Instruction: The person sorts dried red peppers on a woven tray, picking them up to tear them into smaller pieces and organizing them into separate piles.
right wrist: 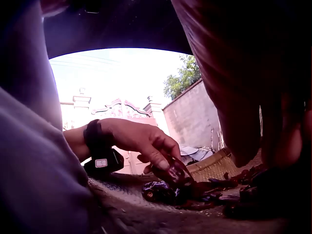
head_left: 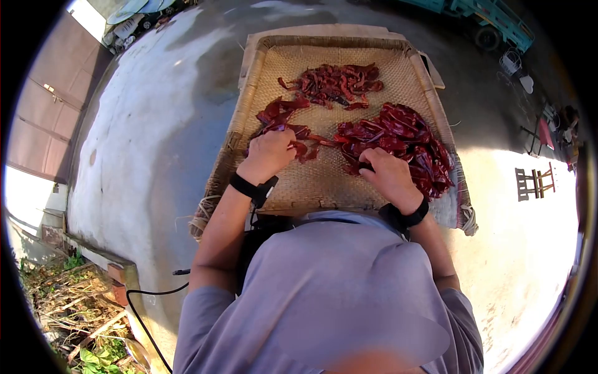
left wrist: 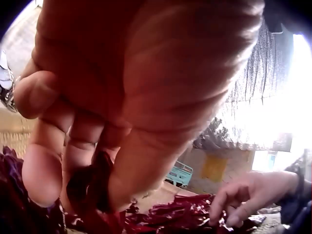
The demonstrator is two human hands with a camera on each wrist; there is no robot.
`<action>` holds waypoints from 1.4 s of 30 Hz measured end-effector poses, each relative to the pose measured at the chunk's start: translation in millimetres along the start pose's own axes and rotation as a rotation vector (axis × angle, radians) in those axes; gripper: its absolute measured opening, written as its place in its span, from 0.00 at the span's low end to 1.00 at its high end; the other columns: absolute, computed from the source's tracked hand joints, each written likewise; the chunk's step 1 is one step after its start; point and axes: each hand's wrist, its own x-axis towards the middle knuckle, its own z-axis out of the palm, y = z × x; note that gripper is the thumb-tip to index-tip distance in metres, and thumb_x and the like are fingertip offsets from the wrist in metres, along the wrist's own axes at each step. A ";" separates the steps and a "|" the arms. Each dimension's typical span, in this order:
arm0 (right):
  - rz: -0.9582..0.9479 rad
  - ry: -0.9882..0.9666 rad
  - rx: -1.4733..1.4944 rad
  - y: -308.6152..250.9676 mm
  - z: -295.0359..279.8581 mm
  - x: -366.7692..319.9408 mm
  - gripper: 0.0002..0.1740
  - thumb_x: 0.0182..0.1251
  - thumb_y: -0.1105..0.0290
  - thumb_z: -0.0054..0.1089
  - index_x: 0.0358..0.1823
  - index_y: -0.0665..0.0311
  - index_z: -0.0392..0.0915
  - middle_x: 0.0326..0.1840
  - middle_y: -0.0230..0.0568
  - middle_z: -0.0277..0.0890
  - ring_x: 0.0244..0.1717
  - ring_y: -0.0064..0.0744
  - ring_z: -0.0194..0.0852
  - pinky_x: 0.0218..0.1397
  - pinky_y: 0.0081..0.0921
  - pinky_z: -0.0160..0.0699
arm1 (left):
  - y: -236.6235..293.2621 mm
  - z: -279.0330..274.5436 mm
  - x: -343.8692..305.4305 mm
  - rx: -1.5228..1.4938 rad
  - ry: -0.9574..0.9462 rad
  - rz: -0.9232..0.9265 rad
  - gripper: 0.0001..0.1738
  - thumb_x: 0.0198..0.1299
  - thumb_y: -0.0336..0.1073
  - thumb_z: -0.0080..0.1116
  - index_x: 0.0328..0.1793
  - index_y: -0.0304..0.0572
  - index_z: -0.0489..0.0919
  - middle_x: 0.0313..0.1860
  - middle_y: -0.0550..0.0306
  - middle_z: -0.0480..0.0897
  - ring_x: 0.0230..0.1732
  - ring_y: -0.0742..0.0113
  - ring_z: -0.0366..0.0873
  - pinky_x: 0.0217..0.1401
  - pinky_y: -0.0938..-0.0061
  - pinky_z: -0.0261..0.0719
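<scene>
My left hand point(head_left: 269, 153) pinches a dried red chili pepper point(right wrist: 178, 173) between thumb and fingers, over the left pile of dried chilies point(head_left: 277, 113) on a woven tray point(head_left: 311, 184). Up close in the left wrist view, dark red skin of the chili shows between the fingertips. My right hand point(head_left: 391, 179) is at the near-left edge of the larger, glossier right pile of dried chilies point(head_left: 405, 134). Its fingers point(left wrist: 222, 202) point down at the peppers, loosely bent, and no pepper shows between them. A third pile of duller, shrivelled chilies point(head_left: 336, 81) lies toward the far side.
The tray has a raised rim point(head_left: 339, 42) and stands close against the person's shirt point(head_left: 336, 280). Black bands with small devices point(head_left: 261, 190) sit on both wrists. A black cable point(head_left: 140, 311) runs down at the left. A wooden stool point(head_left: 534, 182) stands to the right, a teal vehicle point(head_left: 498, 22) far back.
</scene>
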 end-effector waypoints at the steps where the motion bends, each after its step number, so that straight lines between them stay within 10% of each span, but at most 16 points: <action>1: -0.002 -0.039 -0.053 -0.9 1.6 -0.2 0.17 0.62 0.64 0.67 0.51 0.58 0.77 0.44 0.43 0.81 0.46 0.46 0.83 0.44 0.43 0.80 | -7.9 4.0 -1.0 0.030 0.123 -0.007 0.19 0.59 0.38 0.65 0.56 0.43 0.80 0.45 0.46 0.84 0.52 0.46 0.82 0.52 0.55 0.80; 6: -0.069 -0.011 -0.144 0.8 19.0 9.3 0.17 0.63 0.64 0.64 0.52 0.57 0.75 0.44 0.45 0.81 0.43 0.49 0.83 0.40 0.45 0.79 | -0.7 3.2 -1.6 -0.119 0.346 0.060 0.18 0.60 0.36 0.64 0.57 0.44 0.81 0.41 0.52 0.84 0.50 0.48 0.83 0.51 0.57 0.81; 19: -0.093 -0.067 -0.230 15.1 30.8 30.0 0.09 0.59 0.73 0.56 0.41 0.60 0.77 0.39 0.43 0.80 0.43 0.48 0.82 0.40 0.48 0.77 | 10.2 34.6 5.4 -0.603 -0.400 0.064 0.17 0.64 0.38 0.63 0.54 0.35 0.81 0.36 0.54 0.84 0.32 0.67 0.81 0.35 0.70 0.79; 25: 0.009 -0.085 0.082 -4.3 3.7 28.1 0.10 0.58 0.68 0.60 0.41 0.59 0.80 0.40 0.44 0.81 0.44 0.48 0.82 0.42 0.45 0.77 | 1.8 27.7 8.4 -0.572 -0.560 0.113 0.19 0.65 0.41 0.62 0.54 0.32 0.80 0.39 0.55 0.83 0.27 0.70 0.77 0.32 0.72 0.77; 34: -0.030 -0.249 0.960 -5.0 37.3 44.4 0.08 0.67 0.78 0.58 0.46 0.65 0.79 0.39 0.24 0.75 0.39 0.15 0.73 0.41 0.17 0.72 | 8.8 18.7 10.4 -0.741 -0.537 0.006 0.22 0.72 0.50 0.59 0.55 0.37 0.79 0.42 0.60 0.84 0.31 0.74 0.82 0.32 0.78 0.74; 42: 0.042 -0.341 1.119 -5.9 43.3 40.1 0.09 0.69 0.75 0.61 0.48 0.65 0.79 0.38 0.26 0.78 0.37 0.16 0.74 0.41 0.18 0.75 | -0.6 11.7 14.8 -0.869 -0.383 -0.078 0.21 0.67 0.48 0.63 0.57 0.41 0.78 0.46 0.60 0.85 0.30 0.75 0.82 0.32 0.78 0.73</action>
